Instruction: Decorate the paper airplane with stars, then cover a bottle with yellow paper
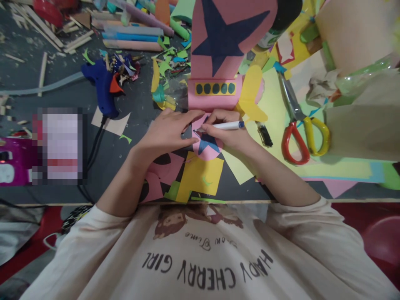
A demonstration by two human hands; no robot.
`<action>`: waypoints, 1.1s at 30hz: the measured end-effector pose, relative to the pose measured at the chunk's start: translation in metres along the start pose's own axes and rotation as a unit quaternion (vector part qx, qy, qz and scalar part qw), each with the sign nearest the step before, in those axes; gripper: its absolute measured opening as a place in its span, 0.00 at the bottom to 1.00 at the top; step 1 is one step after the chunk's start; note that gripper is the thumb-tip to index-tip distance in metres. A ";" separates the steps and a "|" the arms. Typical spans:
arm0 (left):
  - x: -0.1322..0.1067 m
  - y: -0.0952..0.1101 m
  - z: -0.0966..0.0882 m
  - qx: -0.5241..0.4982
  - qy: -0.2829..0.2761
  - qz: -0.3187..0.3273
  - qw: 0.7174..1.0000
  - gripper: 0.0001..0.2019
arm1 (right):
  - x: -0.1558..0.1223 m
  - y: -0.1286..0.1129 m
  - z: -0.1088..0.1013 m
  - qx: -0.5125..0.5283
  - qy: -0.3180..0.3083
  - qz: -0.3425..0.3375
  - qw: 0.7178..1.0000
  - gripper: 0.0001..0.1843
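Note:
A marker (226,125) with a white barrel and blue end is pinched in my right hand (231,133). Its tip touches a small rounded pink paper piece (208,154) that bears a dark blue star, partly covered by my fingers. Spread flat at the left edge of that piece, my left hand (168,129) holds nothing and presses on the paper and table. Just above lies a pink paper band with a yellow strip (215,88) of dark green dots. Beyond it, a larger pink paper shape (203,62) carries a big dark blue star (221,33).
A blue glue gun (103,85) lies to the left, its cord running toward the table edge. Red-and-yellow-handled scissors (300,121) rest at right on pale green paper. Glue sticks (131,37), paper scraps and wooden sticks crowd the back. A dark bottle (284,16) stands behind.

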State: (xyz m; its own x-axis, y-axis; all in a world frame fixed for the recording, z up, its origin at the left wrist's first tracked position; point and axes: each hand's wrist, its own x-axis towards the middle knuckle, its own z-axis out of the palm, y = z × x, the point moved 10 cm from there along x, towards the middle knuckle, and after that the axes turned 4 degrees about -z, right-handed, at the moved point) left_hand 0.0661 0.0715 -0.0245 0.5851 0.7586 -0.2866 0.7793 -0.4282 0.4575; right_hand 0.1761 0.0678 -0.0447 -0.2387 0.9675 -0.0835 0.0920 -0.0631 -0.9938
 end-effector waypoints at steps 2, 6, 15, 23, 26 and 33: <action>0.000 0.000 0.000 -0.001 0.000 0.000 1.000 0.29 | 0.000 0.001 0.001 0.002 -0.004 0.004 1.000 0.14; 0.000 -0.001 0.000 -0.005 0.007 0.005 1.000 0.29 | 0.001 0.001 -0.002 0.002 0.005 0.002 1.000 0.15; 0.001 0.000 0.002 0.006 -0.005 -0.009 1.000 0.30 | 0.001 0.003 -0.001 0.011 0.008 0.003 1.000 0.15; -0.001 0.000 0.001 0.004 -0.002 -0.001 1.000 0.30 | 0.001 -0.001 -0.002 0.007 0.005 -0.015 1.000 0.14; 0.000 0.000 0.002 0.003 0.000 0.003 1.000 0.30 | 0.001 0.001 -0.001 -0.001 0.001 -0.009 1.000 0.16; 0.000 -0.001 0.003 0.007 -0.006 -0.008 1.000 0.30 | 0.001 0.000 -0.002 -0.011 -0.004 -0.017 1.000 0.18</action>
State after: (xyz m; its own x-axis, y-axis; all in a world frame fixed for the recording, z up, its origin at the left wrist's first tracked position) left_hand 0.0661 0.0710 -0.0274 0.5759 0.7587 -0.3044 0.7913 -0.4238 0.4407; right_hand 0.1774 0.0690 -0.0443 -0.2495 0.9671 -0.0505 0.1056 -0.0246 -0.9941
